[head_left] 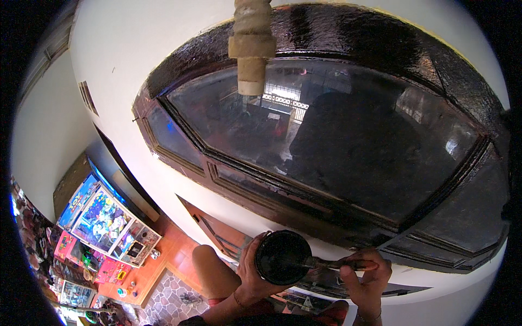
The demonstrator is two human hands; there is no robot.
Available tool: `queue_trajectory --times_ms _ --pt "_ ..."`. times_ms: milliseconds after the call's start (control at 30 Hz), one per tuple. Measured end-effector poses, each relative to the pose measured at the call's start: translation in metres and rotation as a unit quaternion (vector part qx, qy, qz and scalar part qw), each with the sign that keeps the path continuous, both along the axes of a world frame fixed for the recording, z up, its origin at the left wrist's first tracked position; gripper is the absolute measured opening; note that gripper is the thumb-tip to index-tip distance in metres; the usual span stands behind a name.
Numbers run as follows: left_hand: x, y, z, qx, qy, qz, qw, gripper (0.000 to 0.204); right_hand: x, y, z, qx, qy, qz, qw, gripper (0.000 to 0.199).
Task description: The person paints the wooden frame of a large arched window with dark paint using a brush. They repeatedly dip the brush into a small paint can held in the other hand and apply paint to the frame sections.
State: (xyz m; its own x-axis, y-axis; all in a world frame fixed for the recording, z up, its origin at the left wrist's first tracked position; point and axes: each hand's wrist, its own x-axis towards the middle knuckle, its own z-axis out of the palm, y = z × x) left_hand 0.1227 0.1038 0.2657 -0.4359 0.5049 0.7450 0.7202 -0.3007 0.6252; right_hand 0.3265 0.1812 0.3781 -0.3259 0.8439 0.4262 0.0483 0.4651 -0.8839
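Fingers of my right hand (367, 274) are bent and pinch the wooden handle of a paint brush (356, 265), with the thumb pressing from below. The brush lies nearly level, and its head passes over the right rim of a round black can (280, 256); how deep the bristles go, I cannot tell, because all is dark inside. Fingers of my left hand (249, 266) are curved around the left side of this can, and they hold it with its mouth turned up toward me. A thin band sits on each wrist.

Just below the can are my bare knee (209, 266) and some red cloth (333, 315). Above both hands passes the lower edge of a big window frame (293, 209), dark brown and shiny in many places. Its glass (380, 152) reflects a white railing and a dark shape. A tan jointed pole (252, 49) hangs before its top edge.

White wall (122, 49) surrounds the frame, and a pale yellow line follows the upper border. Toward lower left, well apart from my hands, orange floor (176, 236) meets patterned stone paving (174, 296). There stands a colourful game machine (106, 217); large letters mark its blue top panel.
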Motion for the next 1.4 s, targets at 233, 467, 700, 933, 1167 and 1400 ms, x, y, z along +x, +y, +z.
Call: queue_trajectory --times_ms 233,467,700,933,1167,1400 --pt "0.003 0.007 0.014 0.018 -0.015 -0.013 1.000 0.115 0.000 0.003 -0.011 -0.165 0.129 -0.107 0.972 0.034" --pt "0.006 0.001 0.031 -0.027 0.006 0.005 1.000 0.116 -0.001 -0.005 -0.006 -0.278 0.283 -0.025 0.917 0.011" --pt "0.024 0.018 0.003 -0.078 -0.146 -0.073 0.983 0.088 0.003 -0.013 0.019 -0.180 0.369 -0.023 0.912 0.007" --pt "0.026 0.002 0.001 -0.039 -0.114 -0.075 0.990 0.121 -0.023 0.007 0.059 0.342 0.335 -0.429 0.766 0.022" --pt "0.022 -0.001 -0.005 -0.046 -0.094 -0.069 0.992 0.122 -0.036 0.013 0.086 0.510 0.073 -0.518 0.683 0.027" --pt "0.021 -0.001 -0.005 -0.042 -0.144 -0.109 0.983 0.121 -0.045 0.025 0.084 0.517 0.042 -0.519 0.680 0.026"
